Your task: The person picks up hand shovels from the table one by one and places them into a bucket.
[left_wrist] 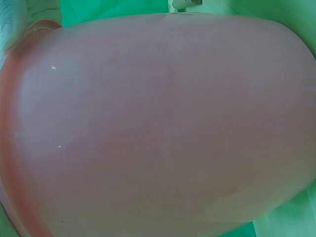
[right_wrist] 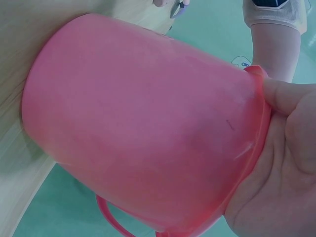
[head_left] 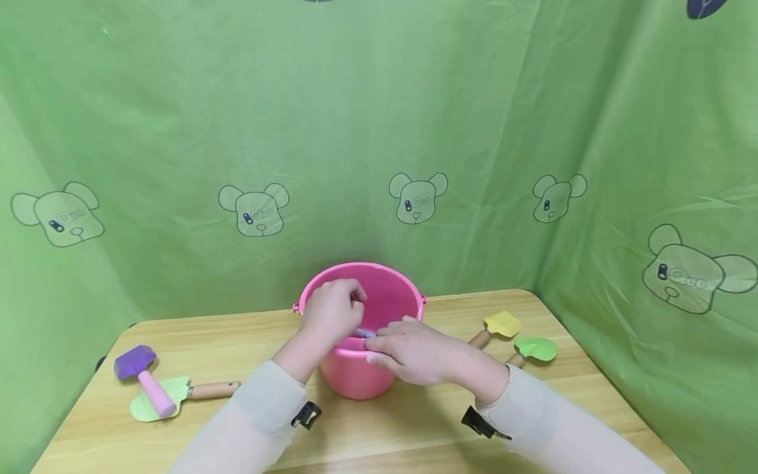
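A pink bucket (head_left: 358,382) stands upright on the table; its outer wall fills most of the left wrist view (left_wrist: 163,118) and the right wrist view (right_wrist: 143,118). My left hand (head_left: 334,309) is bent over the left part of the opening, its lower fingers out of sight; whether they hold anything cannot be told. With my right hand (head_left: 414,351) I grip the front right rim, thumb on the outside and fingers over the edge. In the right wrist view that hand (right_wrist: 291,153) lies against the rim. A small bluish thing (head_left: 364,333) shows inside, between the hands.
At left on the wooden table (head_left: 237,454), a purple-headed tool (head_left: 135,362) with a pink handle lies across a light green trowel (head_left: 145,407). A yellow shovel (head_left: 502,324) and a green one (head_left: 535,349) lie at right. Green cloth (head_left: 355,118) hangs behind.
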The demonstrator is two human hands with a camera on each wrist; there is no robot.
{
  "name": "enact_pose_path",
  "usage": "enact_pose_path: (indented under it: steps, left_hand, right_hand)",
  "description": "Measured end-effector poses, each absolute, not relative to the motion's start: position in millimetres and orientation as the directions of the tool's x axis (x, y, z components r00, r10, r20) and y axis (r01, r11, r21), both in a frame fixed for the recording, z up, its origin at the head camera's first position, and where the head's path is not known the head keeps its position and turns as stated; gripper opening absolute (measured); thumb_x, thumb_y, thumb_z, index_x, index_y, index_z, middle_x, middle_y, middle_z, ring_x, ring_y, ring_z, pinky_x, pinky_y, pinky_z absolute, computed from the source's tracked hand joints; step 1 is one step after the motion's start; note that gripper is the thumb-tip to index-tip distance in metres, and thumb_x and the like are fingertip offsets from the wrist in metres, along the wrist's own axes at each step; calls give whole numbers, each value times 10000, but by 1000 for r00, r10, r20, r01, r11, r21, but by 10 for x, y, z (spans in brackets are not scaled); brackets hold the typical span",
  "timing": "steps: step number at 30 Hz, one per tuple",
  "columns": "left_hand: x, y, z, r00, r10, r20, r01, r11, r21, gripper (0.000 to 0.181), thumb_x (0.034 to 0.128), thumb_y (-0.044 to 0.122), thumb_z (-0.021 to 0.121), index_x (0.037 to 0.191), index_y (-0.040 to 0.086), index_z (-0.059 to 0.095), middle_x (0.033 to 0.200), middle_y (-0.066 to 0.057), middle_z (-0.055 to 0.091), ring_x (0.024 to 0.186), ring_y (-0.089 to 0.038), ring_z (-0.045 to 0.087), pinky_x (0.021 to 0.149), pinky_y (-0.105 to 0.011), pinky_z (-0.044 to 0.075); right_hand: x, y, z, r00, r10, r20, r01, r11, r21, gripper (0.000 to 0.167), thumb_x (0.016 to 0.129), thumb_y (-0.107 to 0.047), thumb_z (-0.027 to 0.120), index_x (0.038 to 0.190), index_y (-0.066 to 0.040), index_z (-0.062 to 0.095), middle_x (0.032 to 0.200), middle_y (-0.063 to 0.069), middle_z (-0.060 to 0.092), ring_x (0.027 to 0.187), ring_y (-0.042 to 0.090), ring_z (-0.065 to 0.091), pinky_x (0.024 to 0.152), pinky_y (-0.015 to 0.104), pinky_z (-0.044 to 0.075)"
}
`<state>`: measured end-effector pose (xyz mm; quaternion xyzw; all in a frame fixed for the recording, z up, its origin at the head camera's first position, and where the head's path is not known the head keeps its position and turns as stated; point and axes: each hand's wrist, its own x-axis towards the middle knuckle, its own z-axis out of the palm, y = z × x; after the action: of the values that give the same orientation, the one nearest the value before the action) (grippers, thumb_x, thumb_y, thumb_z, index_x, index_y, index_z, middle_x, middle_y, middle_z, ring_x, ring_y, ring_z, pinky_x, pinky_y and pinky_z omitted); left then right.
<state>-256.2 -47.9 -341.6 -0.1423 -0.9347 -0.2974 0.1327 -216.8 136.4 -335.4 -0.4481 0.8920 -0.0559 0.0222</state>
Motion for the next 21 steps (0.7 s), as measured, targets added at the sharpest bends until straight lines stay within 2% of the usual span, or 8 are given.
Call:
enact_pose_path:
  steps: [9,17,21]
  left_hand:
    - [-2513,-528,-3369,-928,206,311,345,790,507,109,879,95,646,968,127,700,766,52,606,613,-129,546,632,-298,469]
    - [-2466,-634,-3395,-928,177,329,329,804,495,136,892,151,673,1025,137,696,877,38,638,756,-137,561,716,-331,500]
    - [-2463,-687,-3393,-927,168,334,325,807,494,161,893,169,677,1050,136,691,913,9,655,766,-153,562,718,-350,503]
  right_hand:
    - [-2167,1368,-3358,-598,-802,11,-796,592,-122,234,1068,-389,431,878,-281,515,795,-139,480,856,72,513,839,346,399]
    - [-2170,1356,-3364,-593,-806,6,-799,587,-131,223,1065,-365,453,868,-273,503,769,-124,461,825,84,485,828,347,390]
    - [-2166,1358,-3356,-597,-802,11,-796,590,-133,225,1061,-366,464,860,-269,492,763,-113,448,805,99,467,809,340,380]
